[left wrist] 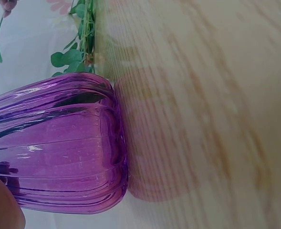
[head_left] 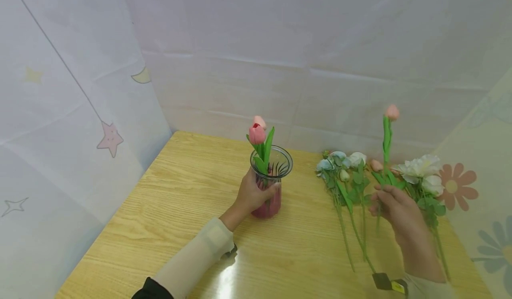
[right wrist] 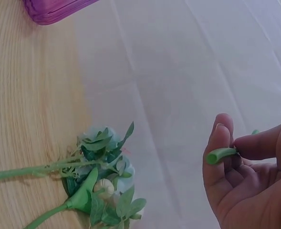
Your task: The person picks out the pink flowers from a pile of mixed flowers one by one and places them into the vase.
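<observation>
A wooden table point(head_left: 168, 210) with light oak grain is set into a corner. It is enclosed by pale sheets point(head_left: 280, 45) hung as walls. At 9 o'clock a pink star point(head_left: 110, 139), a yellow star point(head_left: 34, 75) and a moon point(head_left: 142, 76) are printed; at 3 o'clock, a daisy point(head_left: 454, 185). Soft light is reflected off the tabletop at 6 o'clock.

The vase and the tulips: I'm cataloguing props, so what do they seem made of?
The vase looks like ribbed, glossy tinted glass: it is see-through with bright highlights, clear at the rim and pink-purple lower down. The tulip that the right hand pinches seems artificial, probably foam or plastic: its stem end is uniformly green, smooth and matte.
</observation>
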`<state>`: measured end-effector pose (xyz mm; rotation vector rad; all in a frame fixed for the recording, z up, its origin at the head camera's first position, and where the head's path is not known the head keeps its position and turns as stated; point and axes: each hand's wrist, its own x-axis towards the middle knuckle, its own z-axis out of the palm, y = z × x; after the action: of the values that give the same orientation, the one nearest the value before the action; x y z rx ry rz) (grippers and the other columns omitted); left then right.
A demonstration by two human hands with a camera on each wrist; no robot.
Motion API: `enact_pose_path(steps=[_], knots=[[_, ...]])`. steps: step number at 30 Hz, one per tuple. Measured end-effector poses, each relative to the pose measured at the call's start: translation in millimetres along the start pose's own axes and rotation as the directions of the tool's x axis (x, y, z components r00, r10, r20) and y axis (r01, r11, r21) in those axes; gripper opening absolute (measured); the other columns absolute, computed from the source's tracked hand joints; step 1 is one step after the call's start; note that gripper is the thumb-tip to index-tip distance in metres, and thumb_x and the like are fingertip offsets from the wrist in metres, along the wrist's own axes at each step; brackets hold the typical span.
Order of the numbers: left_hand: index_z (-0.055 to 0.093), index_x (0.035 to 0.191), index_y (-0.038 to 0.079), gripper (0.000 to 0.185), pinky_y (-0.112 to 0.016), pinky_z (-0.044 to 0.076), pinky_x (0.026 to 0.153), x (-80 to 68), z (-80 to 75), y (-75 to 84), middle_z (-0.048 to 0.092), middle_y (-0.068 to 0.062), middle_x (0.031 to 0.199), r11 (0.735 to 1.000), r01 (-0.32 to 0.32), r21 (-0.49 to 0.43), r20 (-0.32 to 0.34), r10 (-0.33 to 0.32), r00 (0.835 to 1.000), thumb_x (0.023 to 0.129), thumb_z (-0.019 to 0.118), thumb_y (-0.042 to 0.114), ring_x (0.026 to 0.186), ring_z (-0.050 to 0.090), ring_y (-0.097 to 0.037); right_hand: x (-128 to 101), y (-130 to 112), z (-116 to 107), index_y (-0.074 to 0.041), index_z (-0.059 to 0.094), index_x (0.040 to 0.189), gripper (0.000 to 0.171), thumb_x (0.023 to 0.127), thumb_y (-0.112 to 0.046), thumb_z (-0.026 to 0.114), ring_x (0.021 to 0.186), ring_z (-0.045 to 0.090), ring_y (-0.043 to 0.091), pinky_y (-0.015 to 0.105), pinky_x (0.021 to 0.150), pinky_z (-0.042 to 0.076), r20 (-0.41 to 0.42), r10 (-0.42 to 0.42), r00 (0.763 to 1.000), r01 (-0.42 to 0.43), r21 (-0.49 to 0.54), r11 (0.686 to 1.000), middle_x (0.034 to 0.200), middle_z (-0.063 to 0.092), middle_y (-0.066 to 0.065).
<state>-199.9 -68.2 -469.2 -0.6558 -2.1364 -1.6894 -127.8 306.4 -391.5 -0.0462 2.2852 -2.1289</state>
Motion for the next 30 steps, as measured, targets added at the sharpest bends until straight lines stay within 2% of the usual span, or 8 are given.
enact_pose_path(steps=[3, 6, 13, 22, 30], knots=[[0.043, 0.141, 0.007, 0.073, -0.044, 0.05, 0.107, -0.4, -0.3, -0.2, 0.063, -0.013, 0.129, 1.0, -0.004, -0.005, -0.001, 0.004, 1.0, 0.086, 0.074, 0.043, 0.123, 0.061, -0.026, 1.1, -2.5, 4.4, -0.01, 0.048, 0.126, 0.023, 0.107, -0.022, 0.05, 0.077, 0.065, 0.012, 0.024, 0.067, 0.057, 0.008, -0.018, 1.0, 0.018, 0.026, 1.0, 0.104, 0.062, -0.004], [0.043, 0.141, 0.007, 0.074, -0.044, 0.05, 0.107, -0.4, -0.5, -0.1, 0.063, -0.013, 0.129, 1.0, -0.004, -0.005, -0.002, 0.004, 1.0, 0.086, 0.074, 0.046, 0.123, 0.061, -0.026, 2.2, -5.2, 8.7, -0.007, 0.049, 0.125, 0.023, 0.107, -0.021, 0.05, 0.075, 0.064, 0.013, 0.025, 0.066, 0.057, 0.015, -0.04, 0.999, 0.039, 0.04, 0.998, 0.099, 0.064, -0.002], [0.042, 0.141, 0.005, 0.081, -0.044, 0.051, 0.106, 0.7, -0.1, -1.0, 0.063, -0.013, 0.13, 1.0, 0.0, 0.001, 0.003, 0.0, 1.0, 0.085, 0.071, 0.056, 0.123, 0.061, -0.026, 4.7, -11.4, 18.4, -0.004, 0.05, 0.124, 0.025, 0.107, -0.022, 0.05, 0.076, 0.064, 0.012, 0.023, 0.07, 0.057, 0.034, -0.084, 0.996, 0.081, 0.063, 0.995, 0.1, 0.065, -0.003], [0.042, 0.142, 0.008, 0.076, -0.044, 0.05, 0.106, 1.3, 0.1, -0.7, 0.062, -0.013, 0.131, 1.0, 0.0, -0.029, 0.013, 0.001, 1.0, 0.086, 0.074, 0.049, 0.123, 0.061, -0.026, 9.0, -16.3, 34.0, -0.005, 0.058, 0.122, 0.019, 0.106, -0.013, 0.052, 0.073, 0.065, 0.014, 0.025, 0.068, 0.058, 0.044, -0.164, 0.986, 0.153, 0.193, 0.969, 0.095, 0.067, 0.001], [0.041, 0.144, 0.009, 0.077, -0.043, 0.05, 0.107, 1.0, -0.2, -2.3, 0.062, -0.013, 0.132, 1.0, -0.009, -0.023, 0.016, 0.009, 1.0, 0.086, 0.073, 0.049, 0.124, 0.061, -0.026, 12.8, -22.5, 43.1, -0.003, 0.055, 0.119, 0.016, 0.107, -0.013, 0.049, 0.074, 0.066, 0.015, 0.026, 0.065, 0.058, 0.058, -0.202, 0.978, 0.184, 0.23, 0.956, 0.096, 0.066, 0.001]])
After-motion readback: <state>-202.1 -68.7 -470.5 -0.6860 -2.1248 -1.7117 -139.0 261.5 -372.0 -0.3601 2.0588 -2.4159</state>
